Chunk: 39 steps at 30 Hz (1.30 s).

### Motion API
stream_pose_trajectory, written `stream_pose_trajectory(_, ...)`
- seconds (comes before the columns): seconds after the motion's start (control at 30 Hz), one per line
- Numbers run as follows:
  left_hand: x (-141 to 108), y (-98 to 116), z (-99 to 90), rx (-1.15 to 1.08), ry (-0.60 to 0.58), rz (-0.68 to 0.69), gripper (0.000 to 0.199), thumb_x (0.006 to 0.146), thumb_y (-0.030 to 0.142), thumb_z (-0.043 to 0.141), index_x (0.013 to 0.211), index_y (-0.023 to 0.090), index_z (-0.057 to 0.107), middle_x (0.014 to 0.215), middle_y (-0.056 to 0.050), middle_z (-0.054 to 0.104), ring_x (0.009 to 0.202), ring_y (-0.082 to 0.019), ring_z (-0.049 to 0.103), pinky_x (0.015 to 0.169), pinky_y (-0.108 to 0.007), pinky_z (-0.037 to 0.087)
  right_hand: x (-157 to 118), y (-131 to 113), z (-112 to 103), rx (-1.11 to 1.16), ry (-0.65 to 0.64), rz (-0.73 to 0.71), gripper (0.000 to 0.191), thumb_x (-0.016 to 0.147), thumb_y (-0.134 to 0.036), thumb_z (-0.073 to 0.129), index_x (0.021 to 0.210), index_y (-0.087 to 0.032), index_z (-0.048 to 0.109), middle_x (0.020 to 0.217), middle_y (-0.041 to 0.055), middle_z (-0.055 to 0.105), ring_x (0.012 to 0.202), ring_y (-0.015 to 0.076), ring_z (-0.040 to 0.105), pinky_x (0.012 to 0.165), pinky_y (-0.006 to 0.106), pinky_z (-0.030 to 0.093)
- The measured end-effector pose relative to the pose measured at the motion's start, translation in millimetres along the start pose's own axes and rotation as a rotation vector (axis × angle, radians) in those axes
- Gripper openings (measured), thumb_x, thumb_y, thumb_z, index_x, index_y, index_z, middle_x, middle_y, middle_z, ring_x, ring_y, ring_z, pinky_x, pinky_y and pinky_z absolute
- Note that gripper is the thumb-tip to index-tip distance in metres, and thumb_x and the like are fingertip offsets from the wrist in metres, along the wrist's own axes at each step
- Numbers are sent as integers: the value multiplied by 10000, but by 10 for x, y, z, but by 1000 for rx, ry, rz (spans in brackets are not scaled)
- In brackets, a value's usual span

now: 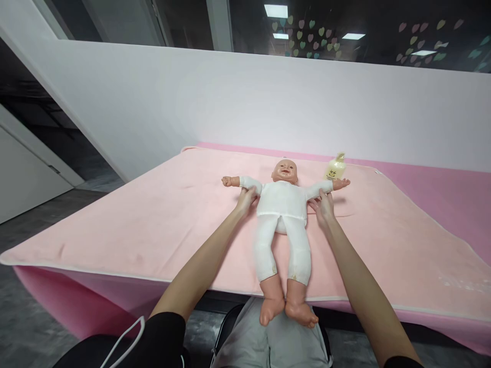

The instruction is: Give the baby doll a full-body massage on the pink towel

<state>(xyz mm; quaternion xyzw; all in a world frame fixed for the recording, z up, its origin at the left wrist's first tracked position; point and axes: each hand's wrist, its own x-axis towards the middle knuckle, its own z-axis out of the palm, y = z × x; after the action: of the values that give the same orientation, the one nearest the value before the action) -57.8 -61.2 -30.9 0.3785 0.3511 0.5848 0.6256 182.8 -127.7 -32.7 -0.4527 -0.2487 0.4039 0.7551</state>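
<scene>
A baby doll (283, 199) with a white cloth body lies on its back on the pink blanket (153, 204). Its head points to the far side and its feet reach past the near edge, over my lap. Both of its arms are spread sideways. My left hand (246, 200) is closed around the doll's arm on the left, with the fingers partly under the sleeve. Around the sleeve of the other doll arm, my right hand (322, 205) is closed too, thumb on top and some fingers beneath.
A pump bottle (336, 167) of pale yellow liquid with a drawn face stands behind the doll's arm on the right. A white wall (230, 102) rises behind the table, with dark glass above. A pink-purple cover (441, 199) shows beneath the blanket.
</scene>
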Motion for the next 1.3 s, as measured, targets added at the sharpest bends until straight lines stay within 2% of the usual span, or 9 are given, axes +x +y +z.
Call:
stream_pose_trajectory(0.17, -55, -40, 7, 433, -44, 324, 229, 736, 289, 636, 934, 210, 550, 929, -35, 575, 891, -180, 542, 839, -311, 428, -66, 42, 33, -572, -40, -382, 288, 767, -339, 510, 1035, -233, 521, 929, 17, 604, 842, 162, 554, 812, 328, 458)
stream_pose_trajectory(0.33, -153, 18, 38, 711, -209, 496, 370, 649, 254, 712, 1013, 242, 646, 1020, -62, 569, 1069, -245, 477, 991, -370, 331, -216, -12, 116, -849, -230, -492, 386, 745, -167, 490, 1112, -260, 566, 995, 29, 596, 955, 213, 489, 955, 386, 366)
stream_pose_trajectory(0.5, -257, 95, 87, 835, -405, 672, 459, 709, 263, 657, 1164, 280, 596, 1227, -66, 543, 1197, -256, 440, 1063, -382, 271, -283, -27, 160, -1165, -332, -583, 438, 784, -119, 420, 1186, -239, 543, 1100, 90, 546, 1018, 262, 446, 996, 456, 314)
stream_pose_trajectory(0.73, -386, 206, 189, 599, -448, 433, 381, 690, 140, 673, 1057, 240, 649, 1189, -59, 599, 1213, -231, 457, 1083, -326, 251, -232, 7, 175, -1013, -437, -637, 422, 764, -80, 411, 1127, -223, 572, 1213, 65, 535, 1200, 224, 391, 1083, 441, 226)
stream_pose_trajectory(0.83, -386, 194, 207, 536, -380, 371, 396, 662, 112, 693, 1039, 227, 649, 1147, -59, 619, 1144, -223, 506, 1046, -320, 303, -202, 29, 164, -815, -439, -571, 410, 726, -81, 459, 1088, -224, 586, 1199, 39, 556, 1176, 187, 427, 1090, 406, 235)
stream_pose_trajectory(0.93, -296, 129, 193, 356, -198, 311, 342, 652, 114, 704, 976, 205, 640, 1066, -56, 642, 1073, -203, 547, 974, -304, 377, -185, 55, 142, -687, -356, -460, 380, 724, -145, 521, 1092, -222, 572, 1142, 32, 584, 1101, 176, 482, 1051, 392, 300)
stream_pose_trajectory(1.03, -147, 58, 139, 97, 39, 238, 246, 707, 150, 672, 939, 195, 603, 987, -55, 646, 965, -175, 598, 857, -280, 454, -161, 84, 117, -585, -160, -352, 432, 768, -233, 533, 1198, -223, 483, 1119, 29, 593, 1033, 149, 533, 992, 347, 370)
stream_pose_trajectory(1.17, 7, 13, 23, -56, 298, 144, 103, 837, 237, 532, 923, 184, 549, 893, -58, 637, 803, -164, 633, 732, -297, 505, -99, 113, 66, -401, 238, -262, 618, 787, -210, 506, 1352, -230, 257, 1229, 53, 536, 1050, 107, 554, 929, 265, 425)
stream_pose_trajectory(1.3, 34, 10, -32, -98, 418, 47, 75, 867, 216, 475, 901, 180, 531, 877, -48, 626, 794, -154, 627, 711, -274, 503, -37, 131, 13, -289, 391, -252, 571, 761, -140, 494, 1292, -264, 326, 1316, 32, 471, 1108, 71, 527, 889, 192, 448)
